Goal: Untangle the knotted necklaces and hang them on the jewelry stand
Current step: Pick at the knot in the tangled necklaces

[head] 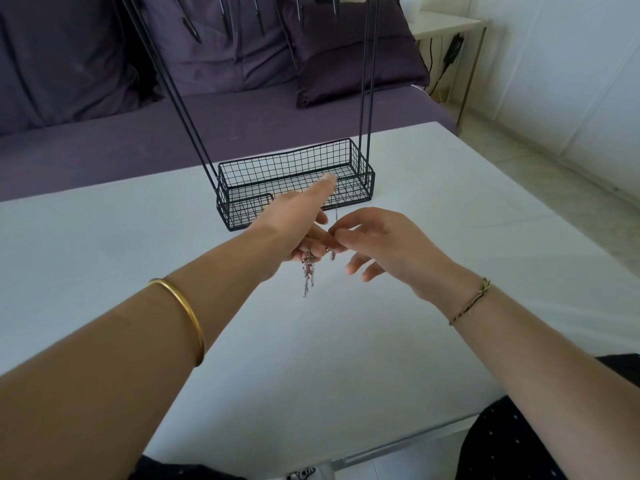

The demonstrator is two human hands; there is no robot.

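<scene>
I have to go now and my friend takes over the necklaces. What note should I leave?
Left hand holds the knotted necklaces above the table, index finger stretched out.
Right hand pinches a thin strand beside the tangle.
Jewelry stand is just behind the hands; its top is out of view.
Done: no necklace seen hanging yet.
Left: loosen the tangle, then hang each necklace.

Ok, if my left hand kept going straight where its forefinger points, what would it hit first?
Probably the jewelry stand's wire basket, just beyond the fingertip. Height is unclear, so the left hand, gripping the necklaces, might clear its near rim.
</scene>
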